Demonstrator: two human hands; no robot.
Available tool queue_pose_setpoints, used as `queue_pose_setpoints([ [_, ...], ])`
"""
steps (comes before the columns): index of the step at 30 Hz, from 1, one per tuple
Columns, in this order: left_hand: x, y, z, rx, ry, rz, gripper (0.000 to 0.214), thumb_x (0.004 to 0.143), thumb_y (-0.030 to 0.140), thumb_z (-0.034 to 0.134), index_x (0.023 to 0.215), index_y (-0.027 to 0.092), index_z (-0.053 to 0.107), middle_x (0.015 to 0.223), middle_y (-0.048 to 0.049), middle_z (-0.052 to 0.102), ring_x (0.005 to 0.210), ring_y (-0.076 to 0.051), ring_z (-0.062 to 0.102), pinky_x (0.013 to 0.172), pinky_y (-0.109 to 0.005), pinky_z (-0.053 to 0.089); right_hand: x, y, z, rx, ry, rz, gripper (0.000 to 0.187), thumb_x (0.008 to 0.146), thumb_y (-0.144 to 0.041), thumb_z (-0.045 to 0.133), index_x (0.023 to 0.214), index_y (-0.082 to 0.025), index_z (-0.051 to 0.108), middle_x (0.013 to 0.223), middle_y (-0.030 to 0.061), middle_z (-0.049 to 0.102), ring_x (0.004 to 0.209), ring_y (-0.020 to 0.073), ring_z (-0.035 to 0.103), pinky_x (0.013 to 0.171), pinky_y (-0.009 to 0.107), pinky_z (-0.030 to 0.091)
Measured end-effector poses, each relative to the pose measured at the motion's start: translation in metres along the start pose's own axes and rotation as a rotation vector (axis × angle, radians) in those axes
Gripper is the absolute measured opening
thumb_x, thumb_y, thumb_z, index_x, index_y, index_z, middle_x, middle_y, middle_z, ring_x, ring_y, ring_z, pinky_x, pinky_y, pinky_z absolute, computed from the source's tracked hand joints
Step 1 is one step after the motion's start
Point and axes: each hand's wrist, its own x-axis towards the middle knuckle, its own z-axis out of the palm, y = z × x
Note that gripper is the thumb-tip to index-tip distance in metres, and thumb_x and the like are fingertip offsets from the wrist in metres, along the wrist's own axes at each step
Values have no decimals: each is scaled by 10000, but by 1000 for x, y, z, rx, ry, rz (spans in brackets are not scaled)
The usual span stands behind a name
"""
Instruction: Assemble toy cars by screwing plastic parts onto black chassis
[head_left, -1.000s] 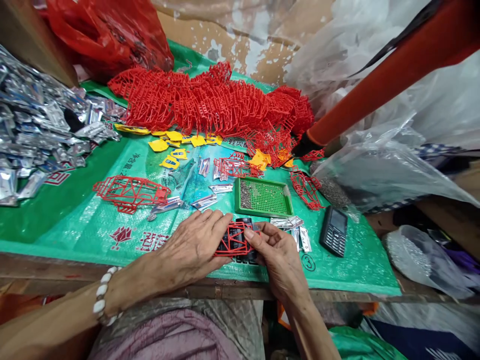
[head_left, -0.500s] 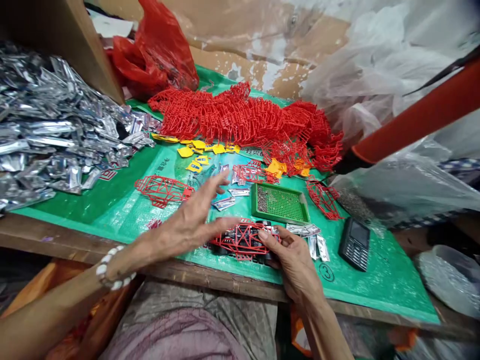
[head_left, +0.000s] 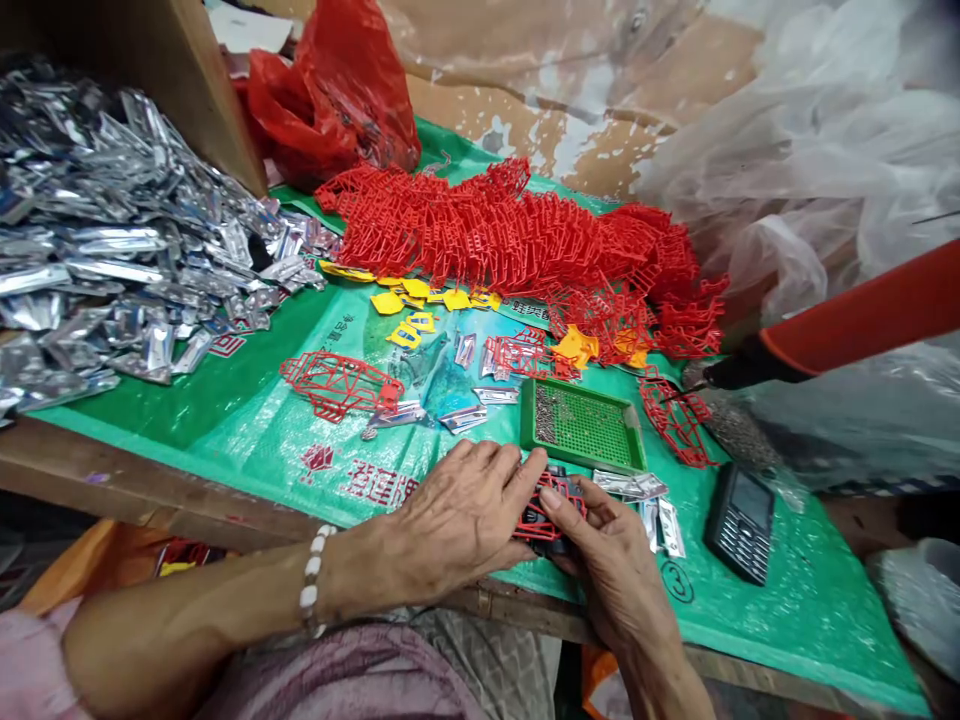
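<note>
Both hands meet at the front edge of the table (head_left: 247,425). The left hand (head_left: 465,515) lies palm down, its fingers folded over a red frame (head_left: 555,500); the right hand (head_left: 619,565) pinches the frame's other end with thumb and forefinger. The frame is thin plastic latticework set over a black part. Just behind it sits a shallow green tray (head_left: 585,428) with a gridded floor, and a dark keypad phone (head_left: 739,520) lies near the right edge. The bare woven green sheet is open to the left.
</note>
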Motion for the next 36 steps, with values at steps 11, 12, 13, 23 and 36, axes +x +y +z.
queue_pose_setpoints([
  [11,12,-13,4,-30,121,47,334,856,274,622,1136,160,481,1003,-95,661,908,-297,658,819,-456,544,-6,-4,-11,89,-178,-98,517,654,-551,854,893,-143,646,717,-6,617,551,40,427,472,157,317],
  [12,14,-12,3,-23,139,55,304,865,274,590,1126,166,478,980,-92,665,872,-294,661,789,-450,549,-6,-2,-12,97,-194,-102,514,652,-564,848,862,-149,629,685,-18,593,515,37,394,441,163,294],
  [13,15,-12,3,-15,153,67,266,881,275,554,1114,171,479,958,-89,669,840,-289,662,755,-437,551,-5,-1,-14,101,-215,-100,515,654,-585,835,832,-159,607,659,-28,568,487,37,370,416,169,284],
  [23,7,-25,5,67,215,159,374,1019,430,419,1272,171,514,1113,-85,696,1015,-233,663,928,-333,531,32,-63,-69,-732,154,-749,294,962,-401,540,1001,-165,712,808,58,727,668,140,639,615,259,525],
  [36,11,-11,-13,6,236,106,398,1058,380,255,1284,148,486,1067,-113,702,970,-247,654,907,-370,538,166,-96,-40,-1138,38,-972,384,729,-69,564,1089,-131,684,1291,179,642,1252,314,549,1132,498,376],
])
